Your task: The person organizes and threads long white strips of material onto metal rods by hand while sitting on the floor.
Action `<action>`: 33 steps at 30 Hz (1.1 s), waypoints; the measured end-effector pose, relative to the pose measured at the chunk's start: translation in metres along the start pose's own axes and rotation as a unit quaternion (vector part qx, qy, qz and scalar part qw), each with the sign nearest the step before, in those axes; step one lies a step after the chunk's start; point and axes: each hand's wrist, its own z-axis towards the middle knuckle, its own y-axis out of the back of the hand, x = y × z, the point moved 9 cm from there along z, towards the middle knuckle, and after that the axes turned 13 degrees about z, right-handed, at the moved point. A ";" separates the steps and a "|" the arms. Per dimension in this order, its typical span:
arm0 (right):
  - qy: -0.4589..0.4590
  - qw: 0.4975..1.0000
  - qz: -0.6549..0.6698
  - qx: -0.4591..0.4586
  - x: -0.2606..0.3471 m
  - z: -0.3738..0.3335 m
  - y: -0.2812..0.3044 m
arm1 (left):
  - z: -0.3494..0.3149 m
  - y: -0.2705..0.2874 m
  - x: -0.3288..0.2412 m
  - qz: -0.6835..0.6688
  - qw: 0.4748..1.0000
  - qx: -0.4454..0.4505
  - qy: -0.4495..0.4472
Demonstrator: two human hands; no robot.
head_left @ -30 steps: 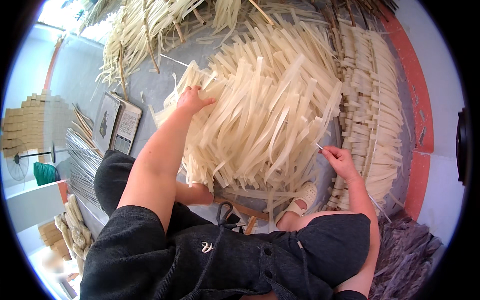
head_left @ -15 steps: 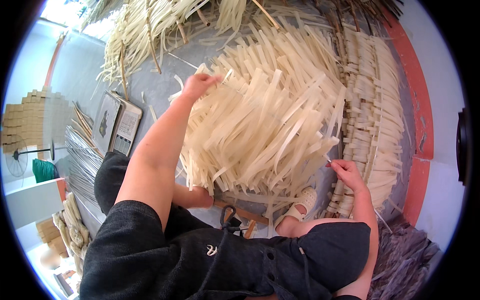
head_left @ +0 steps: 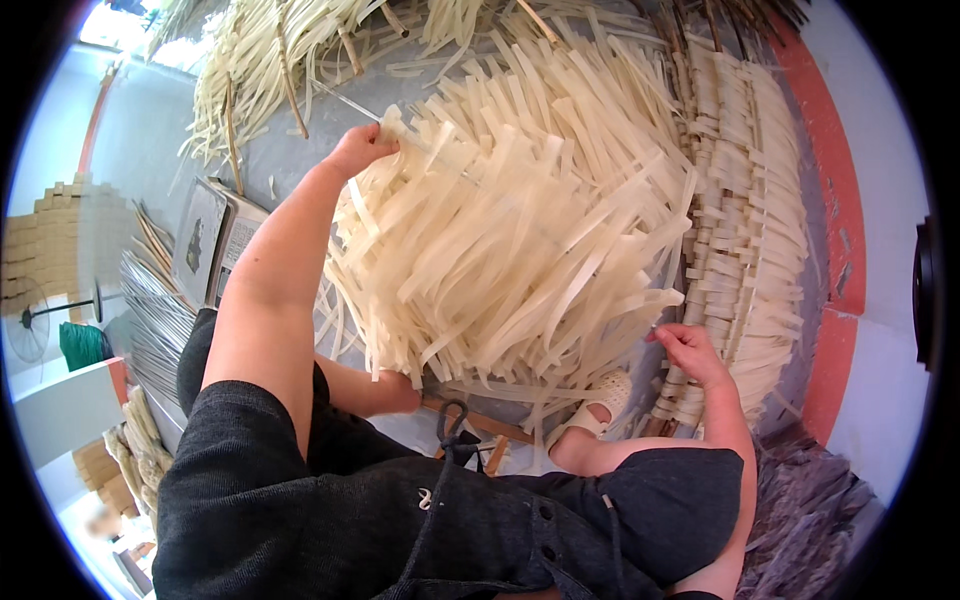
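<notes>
A thick fringe of flat cream strips (head_left: pixel 500 230) hangs along a thin metal rod (head_left: pixel 345 100), in front of my knees. My left hand (head_left: pixel 365 150) is closed round the rod at its far left, against the end of the strips; the rod's tip sticks out beyond it. At the near right, the fingers of my right hand (head_left: pixel 690 350) pinch the rod's other end. The strips hide most of the rod between my hands.
On the left stands a scale (head_left: pixel 215 235) beside a bundle of thin metal rods (head_left: pixel 155 310). A stack of fringed strip panels (head_left: pixel 740 230) lies at right, by the red-edged wall. More strips on sticks (head_left: pixel 270 50) lie at the far side. My sandalled foot (head_left: pixel 600 405) is near the fringe.
My left hand has moved left and slightly farther away, closing round the rod at the strips' end. The fringe has spread leftward. My right hand stays almost in place.
</notes>
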 end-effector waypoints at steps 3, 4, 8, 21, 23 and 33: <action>-0.007 1.000 0.005 0.013 0.001 0.002 -0.015 | -0.003 0.009 -0.011 -0.030 0.998 0.053 -0.012; -0.005 1.000 0.010 0.011 -0.001 0.003 -0.016 | -0.002 0.006 -0.010 -0.030 0.998 0.053 -0.012; 0.030 0.999 0.020 -0.025 -0.009 0.005 -0.001 | -0.002 -0.011 -0.013 0.008 0.998 0.044 -0.032; 0.081 0.995 0.036 -0.054 -0.008 0.003 0.009 | -0.014 -0.006 0.034 -0.035 0.989 -0.146 0.005; 0.122 0.989 0.027 -0.073 0.000 0.004 0.013 | -0.020 0.015 0.029 0.132 0.969 -0.202 0.055; 0.213 0.968 -0.001 -0.136 0.014 0.003 0.025 | -0.060 0.093 -0.048 0.186 0.975 -0.119 0.026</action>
